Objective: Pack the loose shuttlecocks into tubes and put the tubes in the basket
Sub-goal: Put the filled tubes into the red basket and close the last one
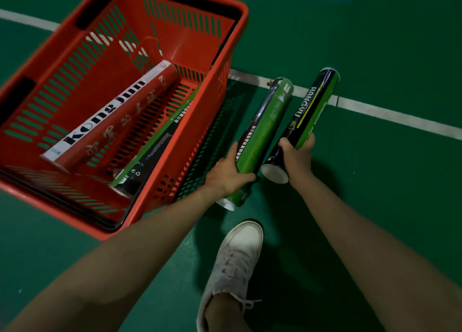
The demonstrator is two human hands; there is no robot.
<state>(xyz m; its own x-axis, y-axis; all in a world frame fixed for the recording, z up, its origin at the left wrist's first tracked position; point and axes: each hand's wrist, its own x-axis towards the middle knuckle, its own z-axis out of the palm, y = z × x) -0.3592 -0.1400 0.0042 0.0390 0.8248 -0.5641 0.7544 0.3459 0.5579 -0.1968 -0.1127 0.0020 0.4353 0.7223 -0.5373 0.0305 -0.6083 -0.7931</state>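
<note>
Red basket [197,131] fills the upper left, on a green floor [375,44] | inside we see a red-and-white tube [112,116] and a green-and-black tube [155,146] lying flat | centre: our left hand [226,174] curls round a green tube [265,131] | just right: our right hand [297,156] grips a second green tube [315,106] | white shoe [237,256] at bottom centre

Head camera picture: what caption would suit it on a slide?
Left hand grips one green tube, right hand a HANGYU tube, beside the red basket already holding two tubes.
</note>
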